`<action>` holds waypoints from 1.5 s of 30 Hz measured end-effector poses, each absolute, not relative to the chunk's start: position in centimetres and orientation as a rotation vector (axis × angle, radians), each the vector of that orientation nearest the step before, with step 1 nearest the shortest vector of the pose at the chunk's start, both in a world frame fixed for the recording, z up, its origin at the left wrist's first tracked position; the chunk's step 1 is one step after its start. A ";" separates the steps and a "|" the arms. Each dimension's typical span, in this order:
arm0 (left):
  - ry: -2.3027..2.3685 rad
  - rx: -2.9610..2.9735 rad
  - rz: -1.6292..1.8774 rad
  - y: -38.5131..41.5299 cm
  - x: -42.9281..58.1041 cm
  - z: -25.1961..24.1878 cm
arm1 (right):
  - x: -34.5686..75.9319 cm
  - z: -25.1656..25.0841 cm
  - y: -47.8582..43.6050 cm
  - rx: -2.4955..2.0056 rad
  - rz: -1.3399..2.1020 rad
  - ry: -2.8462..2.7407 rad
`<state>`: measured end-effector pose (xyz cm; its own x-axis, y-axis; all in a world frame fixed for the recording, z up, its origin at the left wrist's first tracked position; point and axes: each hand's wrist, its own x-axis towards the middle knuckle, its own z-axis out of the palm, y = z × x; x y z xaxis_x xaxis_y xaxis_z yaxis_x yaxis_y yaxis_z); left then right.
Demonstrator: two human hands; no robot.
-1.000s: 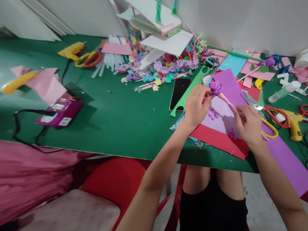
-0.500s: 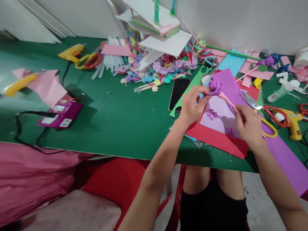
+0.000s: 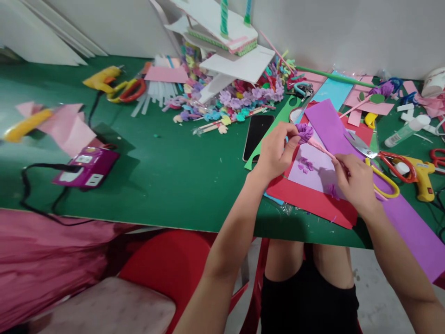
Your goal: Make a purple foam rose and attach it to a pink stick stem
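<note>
The left hand (image 3: 274, 150) pinches a purple paper flower (image 3: 305, 131) between its fingers, while the right hand (image 3: 354, 183) has its fingers pressed together around the flower's pink stem (image 3: 321, 147). The flower is held just above the lilac sheet (image 3: 318, 169), which lies on a red sheet (image 3: 313, 204) on the green table (image 3: 174, 171). A black phone (image 3: 256, 134) lies just left of the lilac sheet; yellow-handled scissors (image 3: 380, 178) lie just right of it.

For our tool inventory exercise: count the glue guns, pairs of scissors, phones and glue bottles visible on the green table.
Glue guns: 3
Scissors: 3
Phones: 1
Glue bottles: 1
Total: 8
</note>
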<state>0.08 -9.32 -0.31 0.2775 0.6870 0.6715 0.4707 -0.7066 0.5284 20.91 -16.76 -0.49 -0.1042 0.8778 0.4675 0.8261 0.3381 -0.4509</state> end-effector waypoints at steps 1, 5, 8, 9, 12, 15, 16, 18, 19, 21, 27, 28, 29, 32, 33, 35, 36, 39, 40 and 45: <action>1.070 2.295 1.400 -9.3 0.1 -0.3 | 20.9 -0.5 -16.8 -1.497 0.097 -1.924; 1.113 2.328 1.496 -9.5 0.4 -0.1 | 20.7 -0.6 -16.9 -1.518 0.073 -1.872; 1.135 2.375 1.536 -9.8 0.8 0.0 | 20.6 -0.6 -17.0 -1.490 0.062 -1.833; 1.127 2.365 1.542 -9.9 1.0 0.0 | 20.6 -0.7 -17.0 -1.478 0.059 -1.824; 1.076 2.304 1.594 -10.3 1.7 0.1 | 20.5 -0.7 -17.0 -1.465 0.038 -1.804; 1.105 2.245 1.664 -10.6 2.4 0.0 | 20.3 -0.8 -17.1 -1.480 0.008 -1.808; 1.153 2.225 1.692 -10.7 2.6 -0.1 | 20.2 -0.8 -17.1 -1.488 -0.006 -1.819; 1.269 2.196 1.740 -10.8 2.9 -0.3 | 20.0 -0.9 -17.3 -1.511 -0.036 -1.840; 1.322 2.190 1.757 -10.9 3.0 -0.4 | 19.9 -0.9 -17.4 -1.520 -0.047 -1.845; 1.403 2.185 1.775 -10.9 3.0 -0.6 | 19.8 -1.0 -17.5 -1.525 -0.050 -1.836; 1.401 2.232 1.834 -11.1 3.0 -0.5 | 19.8 -0.8 -17.6 -1.522 -0.004 -1.759; 1.362 2.228 1.848 -11.1 3.1 -0.5 | 19.9 -0.7 -17.6 -1.526 0.012 -1.755; 1.325 2.227 1.862 -11.1 3.1 -0.4 | 19.9 -0.5 -17.6 -1.527 0.029 -1.758; 1.262 2.292 1.944 -11.2 3.1 -0.2 | 19.8 -0.1 -17.6 -1.491 0.086 -1.804; 1.254 2.329 1.982 -11.2 3.1 -0.2 | 19.8 0.0 -17.6 -1.473 0.105 -1.821; 1.244 2.400 2.031 -11.3 3.1 0.0 | 19.8 0.2 -17.7 -1.447 0.131 -1.842; 1.244 2.419 2.036 -11.4 3.2 0.1 | 19.8 0.3 -17.8 -1.442 0.133 -1.843; 1.258 2.389 1.979 -11.6 3.4 0.3 | 19.8 0.3 -17.9 -1.476 0.098 -1.838; 1.267 2.355 1.950 -11.6 3.5 0.3 | 19.8 0.3 -17.9 -1.498 0.066 -1.832; 1.380 2.286 1.891 -11.7 3.8 -0.2 | 19.8 0.1 -18.0 -1.536 -0.059 -1.794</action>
<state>3.85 -11.71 -0.18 -0.0194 0.5117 0.8589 0.6619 -0.6373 0.3946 19.84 -18.05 0.09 0.0118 0.8276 0.5612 0.8628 0.2752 -0.4240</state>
